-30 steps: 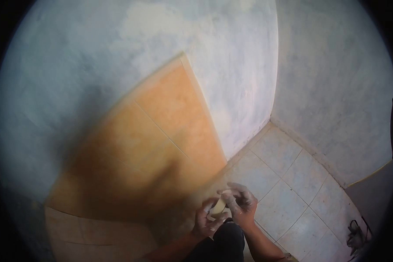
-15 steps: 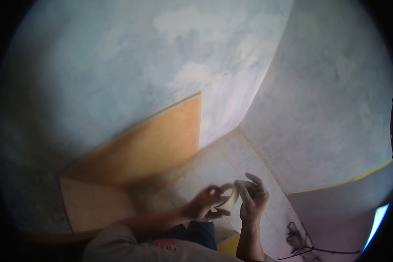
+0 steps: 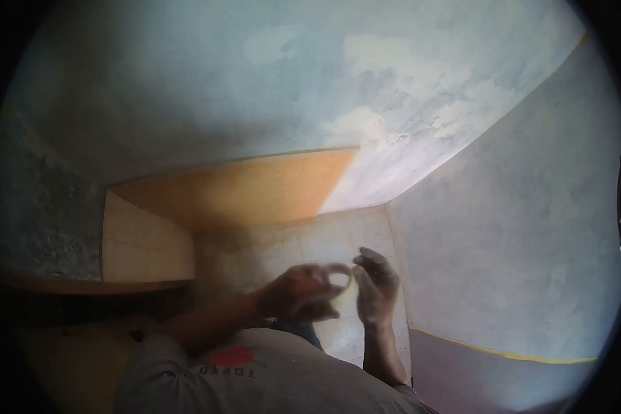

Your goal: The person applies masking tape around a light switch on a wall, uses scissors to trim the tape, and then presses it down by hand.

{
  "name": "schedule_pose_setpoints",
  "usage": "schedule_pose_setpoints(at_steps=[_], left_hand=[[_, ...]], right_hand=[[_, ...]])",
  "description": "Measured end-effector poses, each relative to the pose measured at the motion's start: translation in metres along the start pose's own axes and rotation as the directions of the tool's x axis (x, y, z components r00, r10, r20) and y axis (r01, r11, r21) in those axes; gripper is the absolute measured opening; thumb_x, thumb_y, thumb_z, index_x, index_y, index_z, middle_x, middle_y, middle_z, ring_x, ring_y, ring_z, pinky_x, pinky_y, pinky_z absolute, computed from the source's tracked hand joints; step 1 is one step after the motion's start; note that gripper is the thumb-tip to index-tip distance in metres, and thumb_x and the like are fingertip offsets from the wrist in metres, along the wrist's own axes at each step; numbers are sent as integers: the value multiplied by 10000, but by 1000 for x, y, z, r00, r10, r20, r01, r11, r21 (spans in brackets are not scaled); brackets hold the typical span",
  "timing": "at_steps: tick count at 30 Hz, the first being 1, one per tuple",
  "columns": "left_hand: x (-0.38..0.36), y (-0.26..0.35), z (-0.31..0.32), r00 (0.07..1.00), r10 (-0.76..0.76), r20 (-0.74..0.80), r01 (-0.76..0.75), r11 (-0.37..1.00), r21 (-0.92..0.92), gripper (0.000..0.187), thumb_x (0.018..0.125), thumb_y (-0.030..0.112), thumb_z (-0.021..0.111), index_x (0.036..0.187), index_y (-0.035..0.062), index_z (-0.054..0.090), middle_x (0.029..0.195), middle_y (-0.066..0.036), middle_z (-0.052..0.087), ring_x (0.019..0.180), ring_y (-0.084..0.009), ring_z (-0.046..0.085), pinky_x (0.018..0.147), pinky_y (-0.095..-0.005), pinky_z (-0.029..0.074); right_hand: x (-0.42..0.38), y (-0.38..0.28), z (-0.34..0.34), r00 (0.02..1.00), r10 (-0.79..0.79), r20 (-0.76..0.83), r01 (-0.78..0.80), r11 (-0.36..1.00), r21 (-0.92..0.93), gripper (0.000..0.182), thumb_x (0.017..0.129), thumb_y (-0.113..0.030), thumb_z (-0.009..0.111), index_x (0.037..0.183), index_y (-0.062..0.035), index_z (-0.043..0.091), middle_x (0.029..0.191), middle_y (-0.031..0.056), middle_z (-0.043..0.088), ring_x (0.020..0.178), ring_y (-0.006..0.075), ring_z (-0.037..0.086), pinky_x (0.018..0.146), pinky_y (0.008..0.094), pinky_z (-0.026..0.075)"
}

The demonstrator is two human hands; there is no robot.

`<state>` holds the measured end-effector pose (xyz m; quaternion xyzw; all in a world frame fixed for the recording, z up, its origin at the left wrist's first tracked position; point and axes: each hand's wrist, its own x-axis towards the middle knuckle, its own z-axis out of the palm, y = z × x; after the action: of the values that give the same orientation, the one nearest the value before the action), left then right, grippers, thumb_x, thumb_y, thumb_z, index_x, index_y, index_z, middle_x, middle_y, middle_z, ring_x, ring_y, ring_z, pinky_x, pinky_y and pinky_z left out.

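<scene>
A roll of pale tape (image 3: 345, 297) is held up in front of my body, over the tiled floor. My left hand (image 3: 300, 293) is wrapped round its left side, somewhat blurred. At the roll's right edge, my right hand (image 3: 378, 286) has its thumb and fingertips close together, near the tape's surface. Whether a strip of tape lies between those fingertips is too small to make out.
Orange tiles (image 3: 255, 186) cover the lower part of the patchy blue-grey wall (image 3: 255, 90). A second grey wall (image 3: 504, 228) on the right bears a yellow strip (image 3: 504, 354). A low tiled partition (image 3: 145, 241) stands at the left.
The view has turned, so the walls and floor corner sit differently. Both hands and the roll appear slightly higher and further left. The dark stand at the lower right has left the view.
</scene>
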<state>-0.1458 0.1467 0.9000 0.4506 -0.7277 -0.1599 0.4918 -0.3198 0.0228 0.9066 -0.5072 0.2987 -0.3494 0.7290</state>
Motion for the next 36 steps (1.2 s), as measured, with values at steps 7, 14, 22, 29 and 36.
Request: schedule_pose_setpoints(at_steps=[7, 14, 22, 29, 36], left_hand=[[-71, 16, -52, 977, -99, -190, 121, 987, 110, 436, 795, 274, 912, 1059, -25, 734, 784, -109, 712, 839, -297, 735, 894, -431, 586], [-177, 5, -128, 884, -257, -391, 373, 891, 258, 489, 799, 228, 872, 1174, -36, 702, 1066, -210, 739, 1081, -389, 724, 970, -478, 578], [-239, 5, -194, 861, -354, -365, 500, 718, 484, 585, 933, 285, 740, 1359, -95, 612, 1196, -280, 695, 991, -414, 702, 858, -464, 568], [-223, 26, -154, 469, -696, -544, 879, 425, 215, 575, 980, 246, 682, 1453, -62, 574, 1242, -239, 690, 1052, -347, 697, 918, -439, 549], [-217, 7, -77, 329, -712, -620, 943, 276, 185, 456, 975, 117, 698, 1391, -55, 627, 807, -28, 585, 631, -84, 568, 563, -271, 487]], right_hand=[[12, 41, 84, 964, 217, 152, -179, 957, -230, 312, 986, -2, 702, 1293, 40, 670, 1135, 101, 716, 1043, 153, 676, 947, 282, 538], [96, 160, 85, 971, -4, -238, -69, 952, -298, 372, 1079, -161, 609, 1356, 86, 622, 1138, 96, 720, 986, 153, 662, 888, 297, 545], [236, 168, 28, 820, -481, -310, 205, 753, -626, 355, 1045, -158, 624, 1280, 102, 681, 1201, 185, 751, 1117, 239, 724, 968, 340, 563], [342, 195, -3, 807, -101, -581, 125, 992, 0, 195, 995, -126, 734, 1071, 48, 690, 951, 98, 731, 784, 155, 703, 702, 292, 594], [401, 219, -11, 829, 48, -558, 105, 965, 240, 214, 996, -158, 755, 960, 16, 636, 856, 75, 689, 699, 130, 662, 659, 283, 585]])
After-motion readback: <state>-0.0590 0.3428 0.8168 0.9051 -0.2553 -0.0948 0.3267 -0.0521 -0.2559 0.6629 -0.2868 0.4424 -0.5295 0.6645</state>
